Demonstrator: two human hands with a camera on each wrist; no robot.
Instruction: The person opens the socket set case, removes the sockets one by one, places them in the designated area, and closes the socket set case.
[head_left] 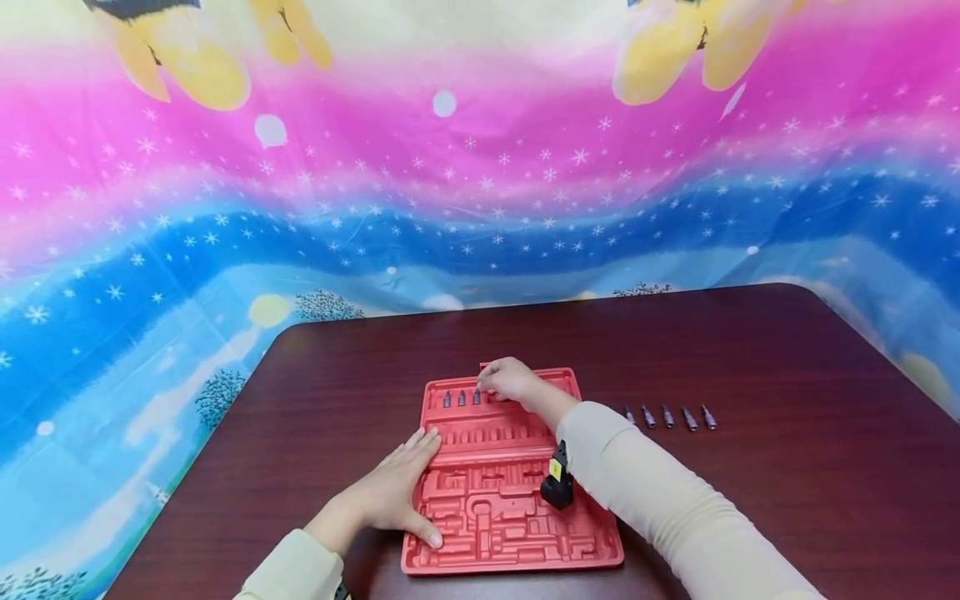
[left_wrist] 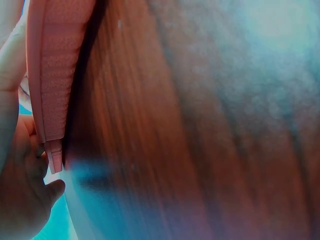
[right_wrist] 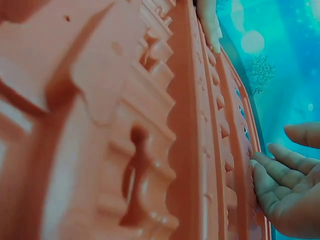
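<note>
An open red plastic case [head_left: 517, 517] with moulded recesses lies on the dark table. My left hand [head_left: 393, 487] rests spread on the case's left edge, fingers and thumb straight. In the left wrist view the case's side wall [left_wrist: 60, 75] stands beside that hand. At the far row of slots, my right hand [head_left: 512, 380] touches the case next to three small dark driver bits [head_left: 462, 398] seated upright. In the right wrist view the right hand [right_wrist: 292, 192] has its fingertips against that row, thumb held apart; nothing shows in its grasp.
Several more bits [head_left: 668, 417] stand in a row on the table [head_left: 757, 500] to the right of the case, beyond the right forearm. A second row of slots [head_left: 487, 436] runs nearer the hinge. A colourful patterned cloth [head_left: 480, 167] hangs behind the table.
</note>
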